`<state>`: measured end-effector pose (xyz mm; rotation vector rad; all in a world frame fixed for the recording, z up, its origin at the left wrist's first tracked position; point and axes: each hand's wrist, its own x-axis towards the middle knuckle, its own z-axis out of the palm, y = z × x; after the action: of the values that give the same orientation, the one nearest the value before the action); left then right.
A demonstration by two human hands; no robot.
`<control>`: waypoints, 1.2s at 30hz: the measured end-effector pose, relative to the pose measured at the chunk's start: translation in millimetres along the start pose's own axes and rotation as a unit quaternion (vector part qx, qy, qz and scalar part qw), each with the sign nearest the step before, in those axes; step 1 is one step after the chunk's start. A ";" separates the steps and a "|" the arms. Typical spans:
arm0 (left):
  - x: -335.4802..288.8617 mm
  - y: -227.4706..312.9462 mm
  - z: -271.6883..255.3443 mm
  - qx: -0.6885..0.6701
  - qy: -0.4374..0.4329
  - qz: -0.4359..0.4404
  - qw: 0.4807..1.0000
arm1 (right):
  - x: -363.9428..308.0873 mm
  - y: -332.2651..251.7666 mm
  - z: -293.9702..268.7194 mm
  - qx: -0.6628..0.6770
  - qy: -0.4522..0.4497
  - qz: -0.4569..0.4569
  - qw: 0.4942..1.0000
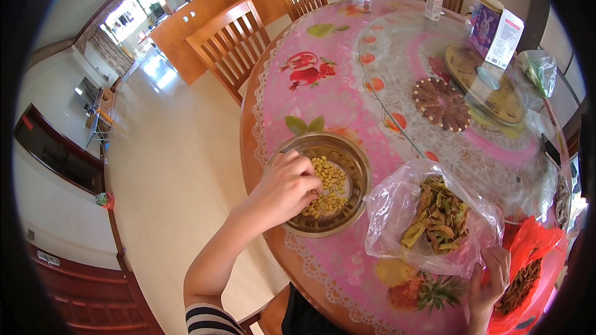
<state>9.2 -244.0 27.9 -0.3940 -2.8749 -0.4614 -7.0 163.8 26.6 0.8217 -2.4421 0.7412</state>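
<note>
My left hand is over the left side of a round steel bowl, its fingers curled down among shelled yellow-green beans. Whatever lies between those fingertips is hidden. To the right of the bowl, a clear plastic bag lies spread open around a heap of greenish-brown bean pods. At its lower right corner my right hand has thumb and fingers closed on the plastic edge. Just beyond that hand, a red plastic bag holds brown husks.
The round table has a pink patterned cover and a glass turntable. A brown ring-shaped trivet, a round golden board and several boxes occupy it. A wooden chair stands at the table's far left.
</note>
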 end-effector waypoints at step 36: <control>22.5 73.2 -5.6 -0.591 -0.024 -0.165 0.789 | -4.1 5.4 -36.5 0.088 0.034 0.006 0.996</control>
<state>10.2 -173.7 58.8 -0.0286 -2.2692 -2.3083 1.4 191.6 49.9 0.8319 -2.3490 0.9829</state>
